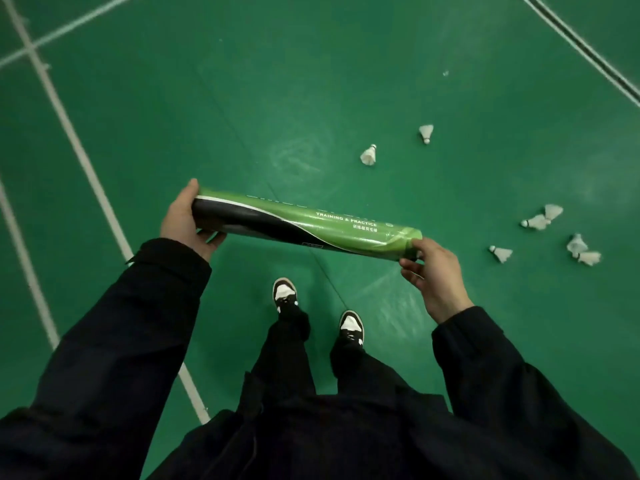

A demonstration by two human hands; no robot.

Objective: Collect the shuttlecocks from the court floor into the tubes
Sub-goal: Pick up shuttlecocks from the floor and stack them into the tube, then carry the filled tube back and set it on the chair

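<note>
A long green and black shuttlecock tube (304,223) lies level between both hands at waist height. My left hand (185,221) wraps its dark left end. Fingers of my right hand (433,271) pinch its green right end; whether a cap sits there I cannot tell. Several white shuttlecocks lie on the floor to the right: one (368,155) and another (426,132) farther ahead, a pair (542,218), a single one (501,253), and two more (583,252) near the right edge.
The green court floor (242,98) stretches all around. White court lines (79,150) run along the left and cross at the top left; another line (585,50) runs at the top right. My shoes (285,294) stand below the tube.
</note>
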